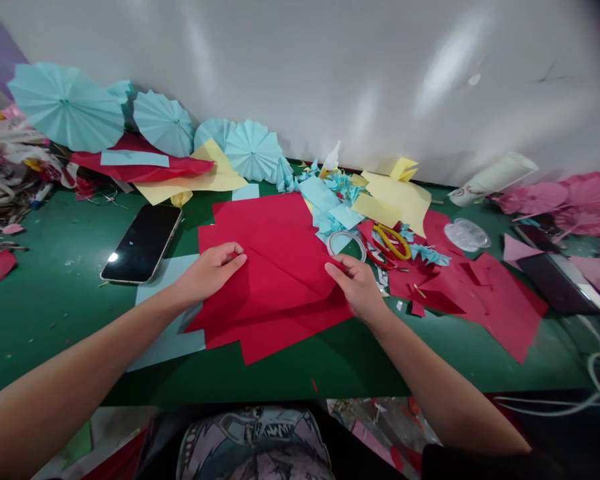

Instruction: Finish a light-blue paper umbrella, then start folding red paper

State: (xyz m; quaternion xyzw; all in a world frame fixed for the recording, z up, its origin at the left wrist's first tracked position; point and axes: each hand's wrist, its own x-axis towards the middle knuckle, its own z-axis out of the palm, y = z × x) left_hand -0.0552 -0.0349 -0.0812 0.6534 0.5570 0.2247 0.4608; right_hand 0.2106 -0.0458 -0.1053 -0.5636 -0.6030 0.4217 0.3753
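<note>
A red sheet of paper (285,280) with a diagonal crease or folded edge lies in front of me. My left hand (217,270) pinches its left side between thumb and fingers. At the lower right corner, my right hand (356,283) grips the same sheet in a pinch. Beneath it, more red sheets (265,343) are spread at uneven angles, partly covered. Light blue paper (173,343) sticks out below my left forearm. Just beyond my right hand sit a roll of clear tape (361,245) and yellow-handled scissors (397,241).
A phone (143,243) lies on the green table (55,320) at left. Pleated blue paper rosettes (253,152) line the wall. Red scraps (513,313), yellow paper (400,193) and a black device (557,280) with a white cable (597,360) occupy the right. Scraps heap up far left.
</note>
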